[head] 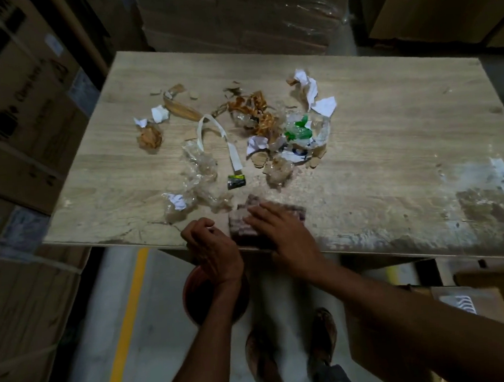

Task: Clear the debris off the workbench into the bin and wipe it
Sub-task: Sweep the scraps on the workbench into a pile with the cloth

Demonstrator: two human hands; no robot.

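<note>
Early going here, by the look of it: nearly all the debris (258, 130) sits across the middle of the tabletop (389, 127). There is crumpled white paper (312, 89), clear plastic wrap (198, 170), brown scraps (254, 110), a white strip (210, 128), something green (298, 129) and a small dark wrapper (236, 181).

The right hand (280, 227) lies flat, fingers spread, pressing a dark, blurred cloth (247, 227) at the near edge, just short of the closest plastic. That grip is open, palm down on the cloth rather than closed round it.

The left hand (211, 247) hangs at the edge, fingers curled in. I cannot tell whether it has hold of anything.

Straight below it on the floor stands the reddish bin (192, 296), tucked against the near edge. Its inside is too dark to read, so what has gone in is unknown.

The near right of the tabletop shows pale, patchy smears; whether that is wear or wiping, I cannot say. My read: clearing has barely started, the pile must go over the edge into the bin, and the full wipe is yet to come.
</note>
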